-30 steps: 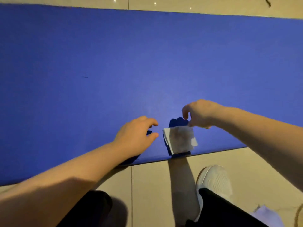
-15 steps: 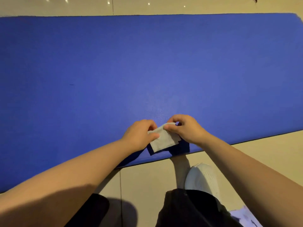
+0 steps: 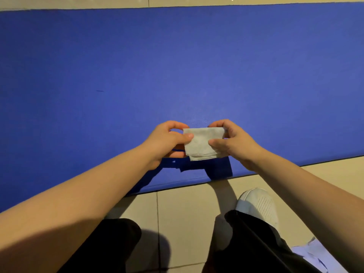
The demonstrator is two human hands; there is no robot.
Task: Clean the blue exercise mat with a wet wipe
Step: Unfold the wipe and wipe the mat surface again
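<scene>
Beige tiled floor [image 3: 187, 213] under a blue exercise mat [image 3: 177, 66] that fills most of the head view. Mat surface shows 1 small dark mark [image 3: 100, 91] at left; wiping looks unfinished. Person crouches at the near edge, white shoe [image 3: 258, 205] on tile. Left hand [image 3: 167, 142] and right hand [image 3: 234, 142] each pinch 1 side of a folded wet wipe [image 3: 201, 143], held just above the mat, not pressing it. Likely refolding before more passes.

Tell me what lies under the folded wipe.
Below the wet wipe, pinched by the left hand and right hand, lies the blue mat, darkened by their shadow. The patch directly behind the wipe is covered.
</scene>
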